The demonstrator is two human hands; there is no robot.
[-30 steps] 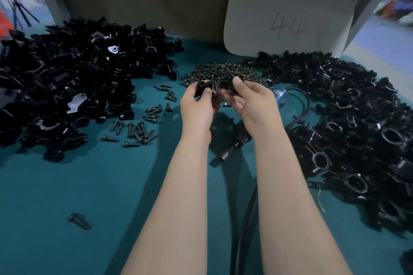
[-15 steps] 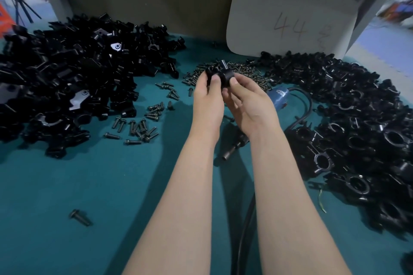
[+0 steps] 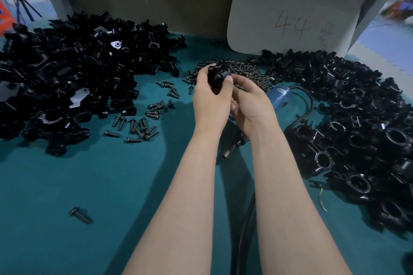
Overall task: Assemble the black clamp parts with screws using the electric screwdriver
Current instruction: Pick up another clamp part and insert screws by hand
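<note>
My left hand [image 3: 211,100] grips a black clamp part [image 3: 218,75] held up above the table centre, thumb and fingers curled round it. My right hand [image 3: 248,100] sits beside it, its fingertips curled against the same clamp from the right. A screw stands up from the clamp's top. The blue electric screwdriver [image 3: 278,96] lies on the table under my right wrist, its bit tip [image 3: 226,154] pointing toward me and its black cable [image 3: 245,230] running between my forearms. A pile of small screws [image 3: 250,71] lies just behind the hands.
A big heap of loose black clamp parts [image 3: 67,78] fills the left. Ring-shaped clamps [image 3: 357,123] are piled along the right. Larger bolts [image 3: 138,125] are scattered left of my hands; one bolt [image 3: 80,215] lies alone near the front. A white board [image 3: 290,15] leans at the back.
Both hands lifted the clamp part slightly away from me and turned it; my right hand's fingers shifted round to the clamp's right side.
</note>
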